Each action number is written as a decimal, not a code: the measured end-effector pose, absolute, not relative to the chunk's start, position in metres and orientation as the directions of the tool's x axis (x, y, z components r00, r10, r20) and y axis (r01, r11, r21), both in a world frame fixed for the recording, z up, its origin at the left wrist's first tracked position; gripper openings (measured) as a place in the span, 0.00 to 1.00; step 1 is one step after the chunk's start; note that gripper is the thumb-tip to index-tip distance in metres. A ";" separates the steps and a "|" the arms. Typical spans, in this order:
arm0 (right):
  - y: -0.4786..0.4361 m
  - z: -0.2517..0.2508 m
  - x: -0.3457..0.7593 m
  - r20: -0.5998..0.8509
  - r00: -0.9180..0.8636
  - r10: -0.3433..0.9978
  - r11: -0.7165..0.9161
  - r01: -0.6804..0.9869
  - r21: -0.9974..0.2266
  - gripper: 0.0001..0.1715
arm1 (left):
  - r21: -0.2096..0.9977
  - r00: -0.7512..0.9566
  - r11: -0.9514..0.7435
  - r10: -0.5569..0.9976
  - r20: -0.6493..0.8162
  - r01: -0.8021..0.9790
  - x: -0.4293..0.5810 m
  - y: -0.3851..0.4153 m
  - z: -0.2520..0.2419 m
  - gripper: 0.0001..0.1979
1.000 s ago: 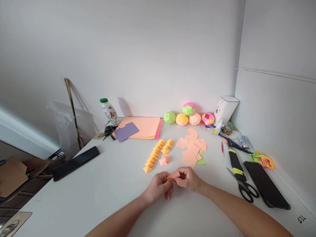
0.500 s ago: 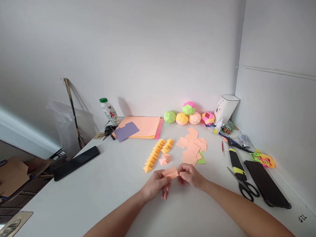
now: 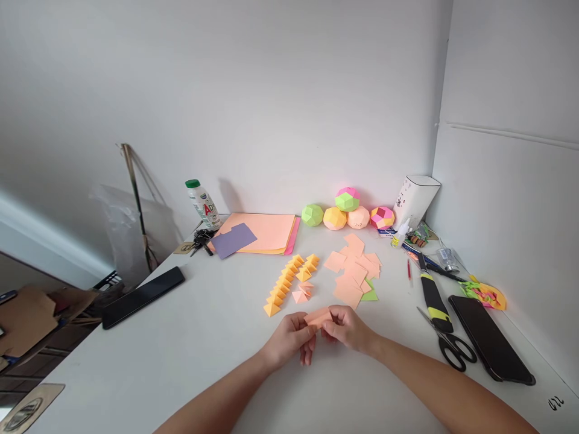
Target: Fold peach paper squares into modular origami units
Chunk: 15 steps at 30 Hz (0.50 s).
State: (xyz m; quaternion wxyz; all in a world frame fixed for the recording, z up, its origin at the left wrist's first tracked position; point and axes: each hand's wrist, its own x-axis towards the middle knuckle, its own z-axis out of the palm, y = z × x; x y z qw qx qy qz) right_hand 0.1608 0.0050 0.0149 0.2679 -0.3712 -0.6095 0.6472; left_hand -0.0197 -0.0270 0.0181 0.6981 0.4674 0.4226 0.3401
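A small peach piece of paper (image 3: 318, 316), folded into a narrow strip, is held above the table between both hands. My left hand (image 3: 292, 337) pinches its left part with thumb and fingers. At its right end, my right hand (image 3: 346, 328) grips it, thumb pressed on the near side. Just beyond lie a row of folded yellow paper units (image 3: 283, 286) and a few folded peach units (image 3: 302, 293). Loose peach paper squares (image 3: 350, 289) lie scattered beyond my right hand, with a green piece (image 3: 371, 291) partly under them.
Faceted paper balls (image 3: 335, 218) stand along the wall. Large peach sheets (image 3: 266, 229) with a purple piece (image 3: 234, 241) lie back left, beside a bottle (image 3: 202, 205). Scissors (image 3: 452, 343), a cutter (image 3: 434, 298), a phone (image 3: 491, 337) and a glue bottle (image 3: 400, 234) are right. A black slab (image 3: 143, 296) lies left.
My right hand has closed in toward my left, its thumb now pressing on the near side of the paper. The view has shifted slightly.
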 end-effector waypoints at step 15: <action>0.010 0.008 0.161 -0.137 -0.547 0.826 -0.095 0.105 -0.990 0.14 | 0.909 0.236 0.268 0.952 -0.198 -0.319 -0.016 -0.027 0.017 0.20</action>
